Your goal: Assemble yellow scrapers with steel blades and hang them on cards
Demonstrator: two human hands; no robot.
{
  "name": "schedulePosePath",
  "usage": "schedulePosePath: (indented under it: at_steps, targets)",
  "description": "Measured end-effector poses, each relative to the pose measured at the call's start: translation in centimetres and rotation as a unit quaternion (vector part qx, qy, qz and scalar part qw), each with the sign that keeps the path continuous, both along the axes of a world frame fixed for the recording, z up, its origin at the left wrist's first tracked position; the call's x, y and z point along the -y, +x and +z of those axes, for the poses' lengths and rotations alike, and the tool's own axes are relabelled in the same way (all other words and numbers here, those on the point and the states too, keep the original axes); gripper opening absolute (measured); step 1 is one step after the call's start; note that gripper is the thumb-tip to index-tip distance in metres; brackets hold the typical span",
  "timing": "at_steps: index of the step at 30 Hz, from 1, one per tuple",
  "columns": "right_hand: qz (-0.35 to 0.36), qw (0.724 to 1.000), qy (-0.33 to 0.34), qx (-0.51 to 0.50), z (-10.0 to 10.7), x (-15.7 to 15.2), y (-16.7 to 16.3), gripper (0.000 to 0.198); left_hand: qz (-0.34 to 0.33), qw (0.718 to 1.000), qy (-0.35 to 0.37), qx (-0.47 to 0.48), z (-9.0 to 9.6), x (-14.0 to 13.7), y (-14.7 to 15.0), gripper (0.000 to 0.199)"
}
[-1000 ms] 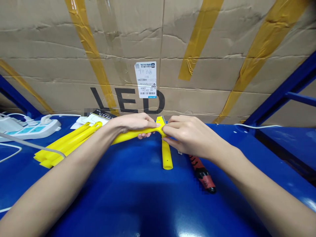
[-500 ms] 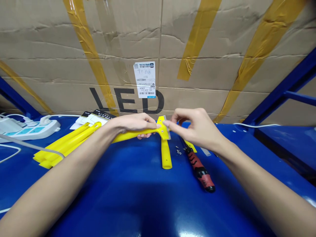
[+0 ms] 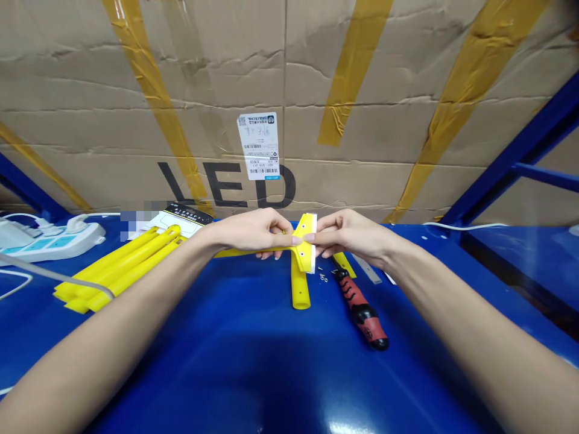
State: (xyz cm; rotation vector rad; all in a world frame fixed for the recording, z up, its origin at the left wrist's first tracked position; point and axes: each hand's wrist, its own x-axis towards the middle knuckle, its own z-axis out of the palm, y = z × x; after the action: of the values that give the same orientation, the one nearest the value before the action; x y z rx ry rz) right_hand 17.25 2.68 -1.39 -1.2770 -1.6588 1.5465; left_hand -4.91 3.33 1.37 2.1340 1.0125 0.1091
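My left hand [image 3: 260, 232] is closed around a yellow scraper [image 3: 307, 232] where its handle meets the wide head. Two holes or screw spots show on the head, and a whitish strip [image 3: 313, 265] runs along its right edge. From the right, my right hand [image 3: 346, 235] pinches that edge, thumb on the near face. Beneath the head, a yellow tubular handle [image 3: 300, 292] lies on the blue table, its upper end hidden. Just right of it are several small screws [image 3: 322, 276], and a red and black screwdriver [image 3: 364, 310] lies beyond them.
A yellow piece [image 3: 345, 265] and a grey metal blade [image 3: 367, 270] lie beside the screwdriver tip. Several yellow handles [image 3: 122, 268] are stacked at left near printed cards [image 3: 181, 217] and a white power strip [image 3: 58, 241] with cables. A large cardboard box [image 3: 362, 175] stands behind.
The scraper head has turned, and a whitish strip now shows where a bare metal edge showed before. My right hand has closed in on that edge. The view has shifted slightly.
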Motion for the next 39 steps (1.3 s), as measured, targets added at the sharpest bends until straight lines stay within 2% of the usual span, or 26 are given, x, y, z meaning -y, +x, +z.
schedulePosePath:
  at_steps: [3, 5, 7, 9, 11, 12, 15, 18, 24, 29, 33, 39]
  targets:
    - [-0.013, 1.000, 0.022, -0.005, -0.2, -0.4, 0.3, 0.026, 0.037, 0.998, 0.046, 0.015, -0.2, 0.4, 0.5, 0.035]
    - [-0.014, 0.999, 0.027, -0.012, -0.3, -0.7, 0.6, 0.024, 0.059, 0.989, 0.131, 0.043, -0.6, 0.7, 0.7, 0.038]
    - [-0.013, 0.999, 0.033, -0.013, -0.3, -1.0, 1.0, 0.022, 0.076, 0.963, 0.250, 0.063, -1.3, 1.1, 0.5, 0.037]
    - [-0.004, 0.999, 0.044, -0.015, -0.2, -1.1, 1.2, 0.021, 0.009, 0.929, 0.367, 0.057, -2.0, 1.4, -0.1, 0.032]
    - [0.011, 0.998, 0.058, -0.020, -0.1, -1.0, 1.3, 0.022, -0.083, 0.899, 0.428, 0.032, -2.8, 1.8, -0.9, 0.025]
    - [0.018, 0.998, 0.064, -0.023, -0.1, -0.9, 1.3, 0.022, -0.104, 0.887, 0.449, -0.002, -3.1, 1.9, -1.4, 0.029]
    - [0.039, 0.996, 0.075, -0.029, 0.2, -0.5, 1.0, 0.024, -0.148, 0.848, 0.503, -0.077, -3.6, 2.3, -2.3, 0.064]
    - [0.053, 0.995, 0.085, -0.029, 0.4, -0.2, 0.7, 0.024, -0.173, 0.825, 0.526, -0.113, -3.8, 2.6, -2.6, 0.078]
    - [0.068, 0.993, 0.094, -0.017, 0.7, 0.0, 0.6, 0.025, -0.193, 0.807, 0.539, -0.146, -4.2, 2.4, -2.6, 0.077]
    - [0.061, 0.994, 0.092, -0.019, 0.9, -0.1, 0.8, 0.029, -0.188, 0.796, 0.558, -0.144, -4.3, 2.4, -2.6, 0.068]
    - [0.067, 0.992, 0.109, -0.016, 0.9, -0.1, 1.0, 0.031, -0.172, 0.813, 0.543, -0.122, -4.2, 2.6, -2.5, 0.064]
    - [0.083, 0.989, 0.118, -0.011, 0.8, -0.3, 1.3, 0.031, -0.150, 0.869, 0.468, -0.065, -4.2, 2.6, -2.3, 0.067]
